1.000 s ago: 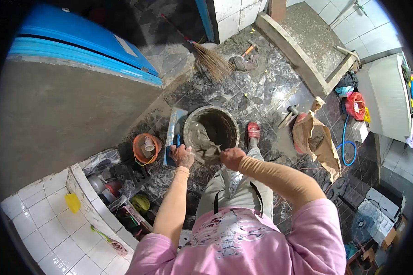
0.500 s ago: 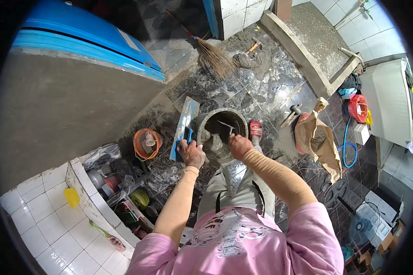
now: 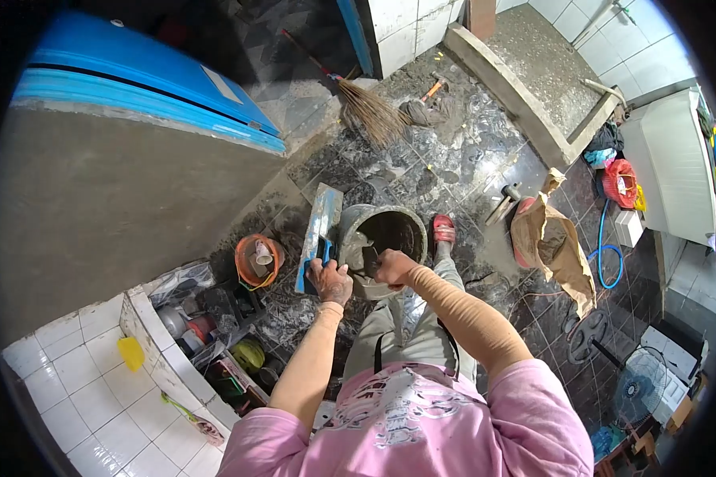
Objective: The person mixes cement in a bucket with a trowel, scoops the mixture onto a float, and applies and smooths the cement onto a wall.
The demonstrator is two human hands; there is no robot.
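My left hand (image 3: 330,283) is closed round the blue handle of a long, flat plastering trowel (image 3: 324,213), its blade smeared with grey. That blade stands tilted along the left side of a grey, mortar-crusted bucket (image 3: 410,226). Wet grey mortar (image 3: 356,261) lies inside, heaped toward the left wall. Over the bucket's near right rim, my right hand (image 3: 395,269) grips a small hand trowel (image 3: 371,256), whose blade is down in the bucket and partly hidden.
An orange bucket (image 3: 258,261) with a cup in it stands to the left. A straw broom (image 3: 371,110) and a hammer (image 3: 433,90) lie ahead. On the right are an open paper sack (image 3: 561,246), a blue hose (image 3: 610,269) and a fan (image 3: 638,385).
My right hand has moved left and toward me, bringing the small trowel to the mortar side of the bucket. My left hand still holds the plastering trowel beside it.
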